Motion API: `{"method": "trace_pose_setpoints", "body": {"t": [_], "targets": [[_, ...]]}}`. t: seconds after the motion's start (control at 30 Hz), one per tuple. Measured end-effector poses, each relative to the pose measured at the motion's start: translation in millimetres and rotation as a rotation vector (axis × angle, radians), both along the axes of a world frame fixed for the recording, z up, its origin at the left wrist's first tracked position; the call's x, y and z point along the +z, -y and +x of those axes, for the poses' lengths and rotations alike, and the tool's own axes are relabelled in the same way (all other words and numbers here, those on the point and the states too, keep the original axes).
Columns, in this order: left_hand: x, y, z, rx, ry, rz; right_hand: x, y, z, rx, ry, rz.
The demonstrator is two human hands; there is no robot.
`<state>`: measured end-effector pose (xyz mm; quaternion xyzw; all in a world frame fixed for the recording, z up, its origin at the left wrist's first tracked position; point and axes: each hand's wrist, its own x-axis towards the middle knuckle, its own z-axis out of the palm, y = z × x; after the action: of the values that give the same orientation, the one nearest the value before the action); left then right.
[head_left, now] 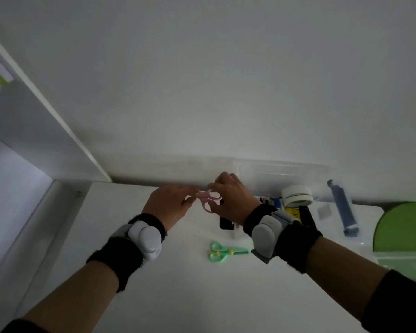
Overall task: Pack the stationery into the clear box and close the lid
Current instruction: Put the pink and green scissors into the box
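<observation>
Two forearms in black wrist straps reach up from the lower frame. At centre, the left hand (169, 207) and right hand (231, 200) both pinch pink scissors (208, 200). Green scissors (226, 252) lie below; the clear box (322, 183) sits right.

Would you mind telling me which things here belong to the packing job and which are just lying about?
Job:
pink scissors, held by left hand and right hand
green scissors
tape rolls
clear box

Lying about:
green object at the right edge
wristbands
</observation>
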<state>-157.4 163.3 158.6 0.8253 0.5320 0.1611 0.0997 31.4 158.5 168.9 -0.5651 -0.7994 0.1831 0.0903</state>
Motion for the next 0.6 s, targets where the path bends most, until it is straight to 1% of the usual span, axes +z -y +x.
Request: {"method": "trace_pose_setpoints", "body": {"t": [0.13, 0.2, 0.33, 0.43, 0.6], "targets": [[4, -11, 47, -0.025, 0.146, -0.103, 9, 3, 42, -0.125, -0.028, -0.003], [7, -12, 74, -0.044, 0.22, -0.112, 10, 6, 65, -0.188, -0.055, -0.016], [6, -15, 116, -0.018, 0.334, -0.217, 7, 11, 102, -0.274, -0.084, -0.067], [3, -16, 146, -0.014, 0.407, -0.31, 0, 11, 128, -0.307, -0.093, -0.116], [-10, -20, 181, 0.092, 0.566, -0.499, -13, 7, 156, -0.288, -0.102, -0.205]]}}
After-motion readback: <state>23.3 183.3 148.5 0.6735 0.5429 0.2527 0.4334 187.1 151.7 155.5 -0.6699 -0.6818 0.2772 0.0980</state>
